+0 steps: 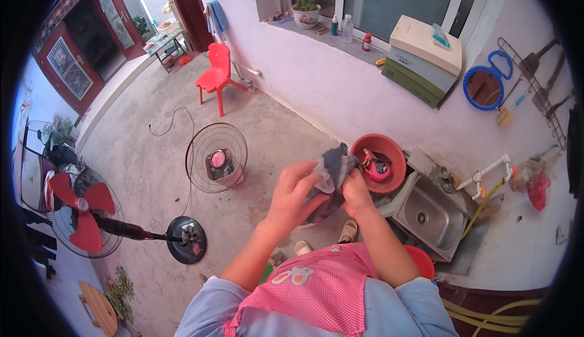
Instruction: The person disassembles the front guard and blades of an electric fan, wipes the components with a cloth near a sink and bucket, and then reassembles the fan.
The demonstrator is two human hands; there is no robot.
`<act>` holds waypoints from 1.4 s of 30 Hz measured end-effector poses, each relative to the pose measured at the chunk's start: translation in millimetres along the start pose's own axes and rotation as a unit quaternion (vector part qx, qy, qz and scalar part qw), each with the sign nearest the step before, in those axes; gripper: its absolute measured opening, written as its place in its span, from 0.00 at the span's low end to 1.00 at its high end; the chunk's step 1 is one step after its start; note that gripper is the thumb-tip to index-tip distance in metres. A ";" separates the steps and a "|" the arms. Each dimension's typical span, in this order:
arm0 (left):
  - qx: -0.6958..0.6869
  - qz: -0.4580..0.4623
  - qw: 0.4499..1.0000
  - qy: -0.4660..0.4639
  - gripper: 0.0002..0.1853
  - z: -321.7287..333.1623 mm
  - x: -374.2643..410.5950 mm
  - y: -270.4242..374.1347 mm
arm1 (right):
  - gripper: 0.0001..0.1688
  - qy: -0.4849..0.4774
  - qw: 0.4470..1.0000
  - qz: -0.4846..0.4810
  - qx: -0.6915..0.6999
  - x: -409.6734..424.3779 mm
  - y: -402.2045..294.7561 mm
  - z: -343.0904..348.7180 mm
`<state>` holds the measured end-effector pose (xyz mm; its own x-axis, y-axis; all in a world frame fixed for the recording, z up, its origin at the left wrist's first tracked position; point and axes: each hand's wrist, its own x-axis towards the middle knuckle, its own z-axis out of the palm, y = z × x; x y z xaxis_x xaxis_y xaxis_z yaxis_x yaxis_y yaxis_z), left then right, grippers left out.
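My right hand (358,193) grips a bunched dark grey-blue cloth (336,163) in front of me. My left hand (296,195) is at the cloth's left side with its fingers spread, beside a pale, thin piece that hangs from the bundle; whether it pinches this piece is unclear. More dark fabric (325,207) shows below and between the hands, partly hidden by them. A red-brown plastic basin (398,154) with a pink item (378,170) in it stands just right of the cloth.
A stainless steel sink (422,218) is at the right, beside a yellow hose (479,211). At left lie a fan grille (216,158) and a pedestal fan with red blades (86,211), whose cord crosses the concrete floor. A red chair (216,74) stands near the wall.
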<state>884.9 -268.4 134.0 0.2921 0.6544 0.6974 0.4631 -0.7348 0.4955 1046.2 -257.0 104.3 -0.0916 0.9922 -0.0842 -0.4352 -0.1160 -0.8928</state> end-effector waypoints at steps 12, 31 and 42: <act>0.025 0.068 0.996 -0.043 0.15 -11.8 1.3 -6.2 | 0.12 0.152 0.986 -0.059 -0.024 15.0 17.6 -25.3; 0.050 0.070 0.996 -0.040 0.16 0.0 15.0 -6.5 | 0.12 0.111 0.992 -0.066 0.004 4.2 1.0 -11.7; -0.036 -0.055 0.998 -0.019 0.06 2.8 10.3 -15.0 | 0.11 0.131 0.985 -0.094 -0.056 20.6 7.2 -27.0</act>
<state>883.3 -250.1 132.3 0.2747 0.7376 0.6168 0.4335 -0.6676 0.6053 1065.4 -236.2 84.2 0.2227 0.9748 -0.0104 -0.3192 0.0629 -0.9456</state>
